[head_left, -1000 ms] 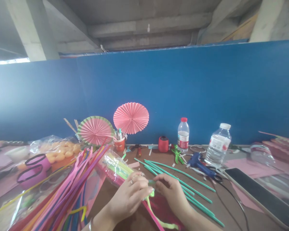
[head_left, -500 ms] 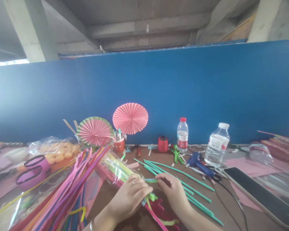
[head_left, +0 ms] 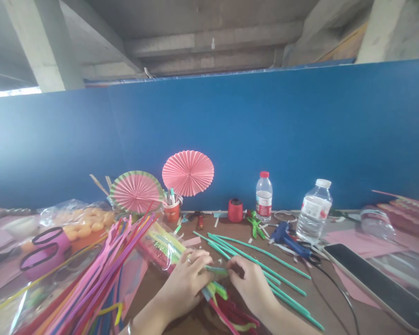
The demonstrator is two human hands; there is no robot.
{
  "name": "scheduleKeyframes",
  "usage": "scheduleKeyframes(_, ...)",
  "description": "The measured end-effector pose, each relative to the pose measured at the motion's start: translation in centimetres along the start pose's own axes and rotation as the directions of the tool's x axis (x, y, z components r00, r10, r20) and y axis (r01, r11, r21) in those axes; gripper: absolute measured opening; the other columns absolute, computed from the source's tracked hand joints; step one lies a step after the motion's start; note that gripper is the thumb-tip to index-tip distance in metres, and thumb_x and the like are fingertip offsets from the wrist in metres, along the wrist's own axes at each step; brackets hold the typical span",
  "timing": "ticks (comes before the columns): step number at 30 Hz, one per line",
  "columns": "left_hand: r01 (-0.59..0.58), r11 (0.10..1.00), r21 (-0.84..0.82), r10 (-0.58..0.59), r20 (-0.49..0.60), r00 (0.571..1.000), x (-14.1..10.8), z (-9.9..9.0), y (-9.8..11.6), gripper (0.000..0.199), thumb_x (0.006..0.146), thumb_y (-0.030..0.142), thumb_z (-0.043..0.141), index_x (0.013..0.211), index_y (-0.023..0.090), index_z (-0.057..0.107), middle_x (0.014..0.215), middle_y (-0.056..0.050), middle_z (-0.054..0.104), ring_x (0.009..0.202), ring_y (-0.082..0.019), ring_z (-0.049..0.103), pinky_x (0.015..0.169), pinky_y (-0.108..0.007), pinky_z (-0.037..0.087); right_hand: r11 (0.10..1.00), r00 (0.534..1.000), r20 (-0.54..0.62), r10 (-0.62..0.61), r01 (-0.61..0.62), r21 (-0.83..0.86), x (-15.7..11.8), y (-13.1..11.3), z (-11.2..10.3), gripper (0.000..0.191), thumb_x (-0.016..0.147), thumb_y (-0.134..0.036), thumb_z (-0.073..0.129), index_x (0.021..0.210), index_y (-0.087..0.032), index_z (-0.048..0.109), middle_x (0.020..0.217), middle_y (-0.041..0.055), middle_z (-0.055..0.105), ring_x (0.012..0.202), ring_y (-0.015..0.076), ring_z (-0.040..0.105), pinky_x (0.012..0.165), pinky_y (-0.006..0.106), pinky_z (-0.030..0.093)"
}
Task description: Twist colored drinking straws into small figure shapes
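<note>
My left hand [head_left: 186, 281] is closed over the open end of a clear plastic bag of pipe cleaners [head_left: 164, 246], yellow, green and pink ones. Loose ends of pink and green pipe cleaners [head_left: 226, 304] stick out below its fingers. My right hand [head_left: 249, 281] pinches one end of a short, blurred green length, apparently a pipe cleaner [head_left: 216, 271], which spans the gap between both hands. Several teal pipe cleaners [head_left: 261, 253] lie side by side on the brown table, partly behind my right hand.
A colourful pipe cleaner bundle [head_left: 104, 274] lies left. Behind stand pink paper fans [head_left: 187, 173], a pen cup [head_left: 172, 211], a red container [head_left: 235, 211] and water bottles [head_left: 314, 211]. A blue glue gun [head_left: 291, 239] and a phone [head_left: 377, 284] lie right.
My hands have shifted slightly, and the green length between them sits a little lower and looks more blurred. The ends below my left hand have spread somewhat.
</note>
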State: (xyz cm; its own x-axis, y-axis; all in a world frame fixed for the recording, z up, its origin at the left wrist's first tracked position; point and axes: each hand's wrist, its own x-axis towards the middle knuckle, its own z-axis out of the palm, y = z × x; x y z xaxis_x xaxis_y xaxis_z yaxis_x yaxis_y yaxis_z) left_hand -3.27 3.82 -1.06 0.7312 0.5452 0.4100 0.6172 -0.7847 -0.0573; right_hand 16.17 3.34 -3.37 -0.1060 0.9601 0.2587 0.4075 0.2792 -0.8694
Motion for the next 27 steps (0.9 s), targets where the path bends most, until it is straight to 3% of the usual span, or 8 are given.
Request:
scheduleKeyframes(6,-0.04,0.996,-0.078,0.035,-0.062,0.997,-0.5,0.4,-0.6,0.022,0.081,0.011,0.042,0.1,0.018,0.051,0.089,-0.005,0.058,0.091,-0.019,0.05,0.087,-0.039,0.034,0.998,0.997,-0.057,0.055,-0.053,0.034,0.4,0.5,0.0,0.01,0.067,-0.015,0.045,0.065,-0.02,0.054,0.058,-0.0024,0.055,0.057,0.0152,0.051,0.055,0.023,0.037)
scheduleKeyframes(12,-0.008,0.989,-0.145,-0.004,-0.084,0.996,-0.9,1.0,-1.0,0.019,0.075,0.003,0.042,0.086,0.018,0.048,0.085,-0.004,0.057,0.087,-0.018,0.05,0.082,-0.036,0.038,0.971,0.995,0.006,0.098,-0.097,0.22,0.3,0.9,0.1,0.013,0.074,-0.02,0.039,0.071,-0.02,0.052,0.058,-0.0025,0.056,0.056,0.0144,0.052,0.054,0.022,0.039)
scheduleKeyframes(15,0.015,0.987,-0.158,-0.028,-0.086,0.996,-1.1,1.2,-1.3,0.02,0.074,0.003,0.044,0.087,0.018,0.048,0.089,-0.004,0.058,0.089,-0.018,0.05,0.085,-0.036,0.038,0.978,0.996,0.086,-0.004,-0.015,0.21,-0.2,0.1,0.0,0.011,0.072,-0.022,0.048,0.08,-0.019,0.056,0.071,-0.0008,0.06,0.064,0.0145,0.054,0.06,0.022,0.041)
scheduleKeyframes(18,0.043,0.983,-0.181,-0.056,-0.069,0.996,-1.4,1.4,-1.5,0.026,0.074,0.004,0.046,0.095,0.02,0.048,0.095,-0.003,0.059,0.092,-0.017,0.051,0.085,-0.032,0.04,0.981,0.967,0.207,-0.147,0.115,0.158,-0.7,-1.0,0.0,0.031,0.062,-0.015,0.059,0.092,-0.02,0.059,0.087,0.0011,0.062,0.073,0.0154,0.055,0.065,0.022,0.042)
scheduleKeyframes(20,0.065,0.978,-0.199,-0.078,-0.058,0.995,-1.6,1.4,-1.7,0.031,0.074,0.004,0.046,0.1,0.02,0.047,0.099,-0.003,0.059,0.094,-0.016,0.052,0.085,-0.03,0.041,0.975,0.95,0.233,-0.206,0.178,0.135,-0.9,-1.4,0.1,0.029,0.063,-0.013,0.056,0.091,-0.02,0.061,0.089,0.002,0.062,0.073,0.0153,0.056,0.065,0.022,0.042)
scheduleKeyframes(23,0.089,0.966,-0.242,-0.109,-0.069,0.992,-1.8,1.5,-1.7,0.029,0.075,0.005,0.046,0.1,0.02,0.048,0.101,-0.005,0.059,0.095,-0.016,0.054,0.082,-0.028,0.044,0.981,0.966,0.181,-0.184,0.168,0.101,-0.9,-1.3,0.4,0.024,0.067,-0.012,0.051,0.086,-0.02,0.063,0.083,0.0018,0.063,0.071,0.0149,0.056,0.063,0.022,0.042)
scheduleKeyframes(27,0.084,0.93,-0.358,-0.137,-0.127,0.982,-1.4,1.3,-1.5,0.016,0.079,0.009,0.045,0.089,0.019,0.052,0.091,-0.005,0.061,0.086,-0.015,0.057,0.075,-0.026,0.046,0.993,0.99,0.117,-0.08,0.068,0.099,-0.6,0.0,0.7,0.021,0.067,-0.009,0.047,0.077,-0.019,0.063,0.071,-0.0001,0.062,0.065,0.0139,0.055,0.06,0.022,0.04)
